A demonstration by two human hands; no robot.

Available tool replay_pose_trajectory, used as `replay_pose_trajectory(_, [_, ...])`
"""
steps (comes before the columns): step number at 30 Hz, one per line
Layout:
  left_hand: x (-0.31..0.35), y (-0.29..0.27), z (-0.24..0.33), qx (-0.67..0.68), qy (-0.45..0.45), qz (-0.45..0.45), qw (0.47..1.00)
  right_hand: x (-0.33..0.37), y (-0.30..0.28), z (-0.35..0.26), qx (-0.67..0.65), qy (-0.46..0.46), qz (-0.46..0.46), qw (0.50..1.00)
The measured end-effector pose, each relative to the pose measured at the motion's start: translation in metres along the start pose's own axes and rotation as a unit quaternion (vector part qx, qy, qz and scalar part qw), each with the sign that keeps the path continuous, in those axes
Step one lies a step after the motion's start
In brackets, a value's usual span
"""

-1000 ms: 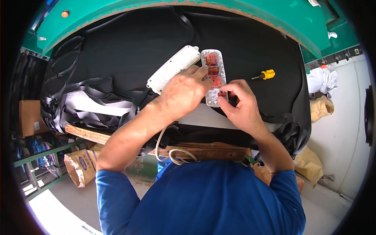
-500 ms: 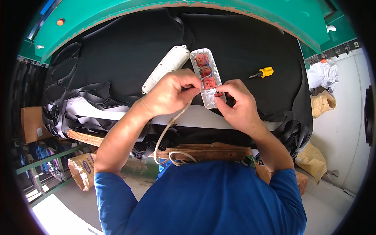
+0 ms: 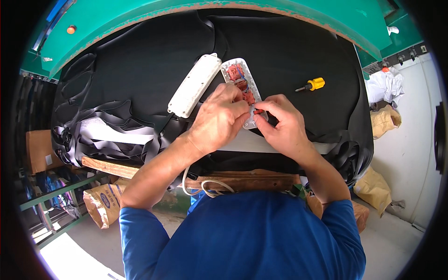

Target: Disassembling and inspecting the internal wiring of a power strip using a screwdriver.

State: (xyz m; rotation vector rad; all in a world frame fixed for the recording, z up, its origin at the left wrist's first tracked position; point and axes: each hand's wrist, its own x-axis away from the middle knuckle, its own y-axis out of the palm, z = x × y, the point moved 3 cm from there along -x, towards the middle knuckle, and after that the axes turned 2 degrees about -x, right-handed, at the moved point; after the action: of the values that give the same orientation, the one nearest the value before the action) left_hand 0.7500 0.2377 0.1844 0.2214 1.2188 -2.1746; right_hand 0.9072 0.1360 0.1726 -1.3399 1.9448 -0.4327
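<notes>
An opened white power strip housing point(image 3: 250, 123) lies on black sheet material, with red socket inserts point(image 3: 235, 72) and thin wires inside. My left hand point(image 3: 219, 115) is closed over its middle, thumb and fingertips pinched together by the inserts; whatever they grip is hidden. From the right, my right hand point(image 3: 283, 125) pinches a small red part point(image 3: 258, 111) near the housing's lower end, between thumb and forefinger. The detached white cover point(image 3: 194, 87) rests to the left. A whitish cable point(image 3: 185, 181) loops below my left forearm.
A yellow-handled screwdriver point(image 3: 317, 84) lies to the right on the black sheets point(image 3: 294, 51). A green machine frame point(image 3: 224, 5) arches across the far side. Cut strips heap at the left edge, above a wooden board point(image 3: 105, 166). Paper sacks point(image 3: 103, 203) stand on the floor.
My left hand has moved right and turned over the housing, covering more of its middle. The housing's upper end has shifted slightly left. My right hand stays nearly in place.
</notes>
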Motion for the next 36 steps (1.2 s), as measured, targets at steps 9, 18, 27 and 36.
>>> replay_pose_trajectory(9, [0.013,-0.003,-0.017,0.220,-0.058,-0.003,0.974,-0.006,-0.005,-0.004,-0.001,0.017,-0.022,1.000])
replay_pose_trajectory(18, [0.012,-0.003,-0.050,0.380,-0.228,0.013,0.897,-0.015,-0.017,-0.005,-0.081,0.056,-0.112,0.989])
replay_pose_trajectory(27, [0.009,0.004,-0.041,0.361,-0.252,0.111,0.891,-0.054,-0.003,0.011,-0.044,0.075,-0.087,0.992])
replay_pose_trajectory(36, [0.008,0.000,-0.031,0.155,-0.247,0.030,0.956,-0.064,0.006,0.021,-0.086,0.100,-0.103,0.986])
